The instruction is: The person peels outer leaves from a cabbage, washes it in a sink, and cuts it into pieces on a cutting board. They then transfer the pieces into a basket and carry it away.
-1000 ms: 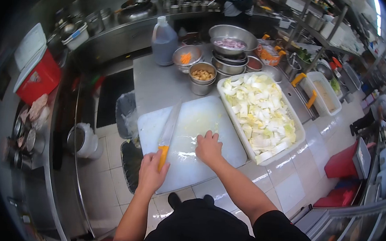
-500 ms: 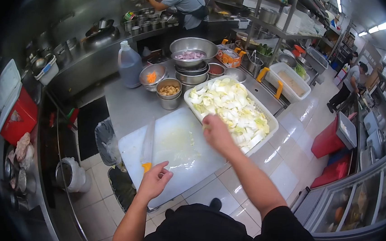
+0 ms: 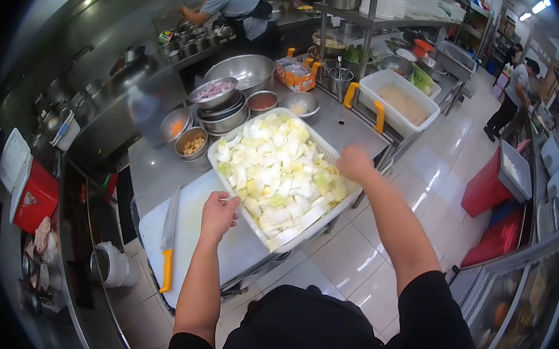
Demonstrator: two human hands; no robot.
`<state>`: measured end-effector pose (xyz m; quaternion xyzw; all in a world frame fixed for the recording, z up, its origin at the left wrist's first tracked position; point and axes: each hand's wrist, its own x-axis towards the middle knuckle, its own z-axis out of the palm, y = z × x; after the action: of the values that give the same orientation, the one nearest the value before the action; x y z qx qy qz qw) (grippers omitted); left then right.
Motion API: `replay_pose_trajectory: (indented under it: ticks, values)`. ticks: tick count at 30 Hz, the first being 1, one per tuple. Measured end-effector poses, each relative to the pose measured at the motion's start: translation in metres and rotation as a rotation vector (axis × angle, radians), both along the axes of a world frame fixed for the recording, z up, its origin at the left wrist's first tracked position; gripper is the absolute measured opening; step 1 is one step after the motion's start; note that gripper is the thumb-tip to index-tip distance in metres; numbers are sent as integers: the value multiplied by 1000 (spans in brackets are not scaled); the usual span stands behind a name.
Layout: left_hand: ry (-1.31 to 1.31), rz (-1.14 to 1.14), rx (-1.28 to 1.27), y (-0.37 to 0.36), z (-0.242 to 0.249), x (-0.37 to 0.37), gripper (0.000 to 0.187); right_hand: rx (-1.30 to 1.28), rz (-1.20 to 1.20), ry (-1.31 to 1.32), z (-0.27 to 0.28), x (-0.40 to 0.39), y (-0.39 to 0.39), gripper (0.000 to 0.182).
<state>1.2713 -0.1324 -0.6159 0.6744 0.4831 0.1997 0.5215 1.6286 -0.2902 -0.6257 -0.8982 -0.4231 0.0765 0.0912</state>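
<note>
A white plastic basket (image 3: 282, 242) heaped with chopped pale cabbage (image 3: 273, 167) sits at the right end of the steel counter, partly over a white cutting board (image 3: 220, 255). My left hand (image 3: 219, 212) is curled on the basket's near-left rim. My right hand (image 3: 354, 164) grips its right rim. A knife with an orange handle (image 3: 167, 257) lies on the board to the left, apart from both hands.
Stacked steel bowls (image 3: 216, 97) and small bowls (image 3: 193, 143) stand behind the basket. A white crate with orange handles (image 3: 400, 102) is at the back right. Red bins (image 3: 489, 184) sit on the tiled floor. One person (image 3: 230, 3) works at the back, another (image 3: 515, 94) stands far right.
My left hand let go of the knife, which now lies on the board, and moved to the basket's rim. My right hand left the board for the basket's right rim.
</note>
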Motion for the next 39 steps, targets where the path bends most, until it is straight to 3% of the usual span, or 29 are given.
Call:
replay_pose_trajectory:
  ticks: [4,9,19,24,28,31,34,36,39]
  values:
    - [195,102,107,6,-2,22,48,72,2,-21,11,-10,6,33]
    - [184,198,64,26,-13,31,39,122,-92,11,-4,-5,18,39]
    - [108,162,-308,46,-6,36,23,250,-139,298,2,0,7,37]
    - [242,83,-118,49,2,41,28,74,-111,402,34,-6,3,43]
    - [379,53,-21,51,3,51,39,-30,-4,248,37,0,4,52]
    - [428,75,-29,43,18,56,47,8,1,260,34,6,6,53]
    - [263,189,-66,42,6,58,41,136,-70,592,40,7,-5,52]
    - [279,169,-99,56,-13,56,32,228,-47,544,22,10,-10,49]
    - [224,111,-193,57,1,54,30,303,-84,570,35,8,-17,42]
